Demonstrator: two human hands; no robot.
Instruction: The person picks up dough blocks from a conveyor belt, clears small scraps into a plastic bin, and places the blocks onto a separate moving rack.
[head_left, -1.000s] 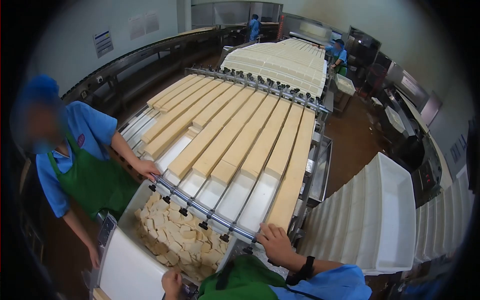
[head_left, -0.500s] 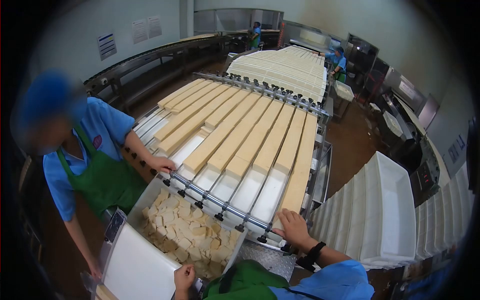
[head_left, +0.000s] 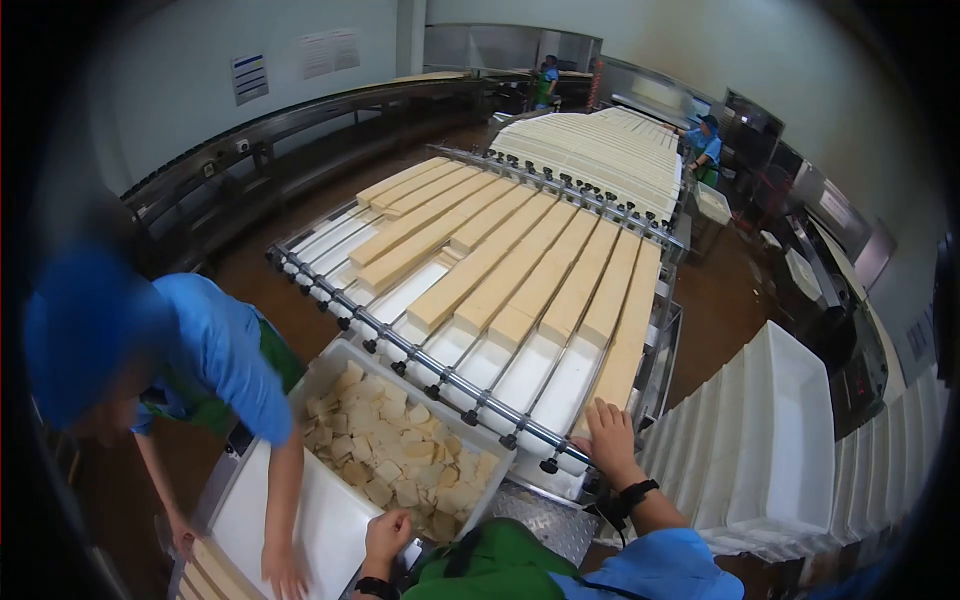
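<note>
1. The right hand [head_left: 608, 440] lies flat, its grip wide apart with the fingers spread. It rests on the near end of the rightmost long strip [head_left: 625, 340], right at the roller bar [head_left: 440, 382] of the conveyor.
2. The left hand [head_left: 385, 535] sits low at the near corner of the bin [head_left: 318, 368]. Its fingers are curled, but whether the grip is clamped on the rim cannot be told.
3. The bin stands just under the conveyor's end and is full of cut pieces [head_left: 395, 450].
4. Compared with half a second ago, the right hand has stayed on the same strip end. The left hand has come a little up toward the bin.
5. The co-worker [head_left: 210, 350] has bent forward. Their hand [head_left: 283, 572] has left the roller bar and now presses on the white tray [head_left: 300, 500] beside the bin.
6. A stack of white tubs [head_left: 790, 430] stands well to the right.
</note>
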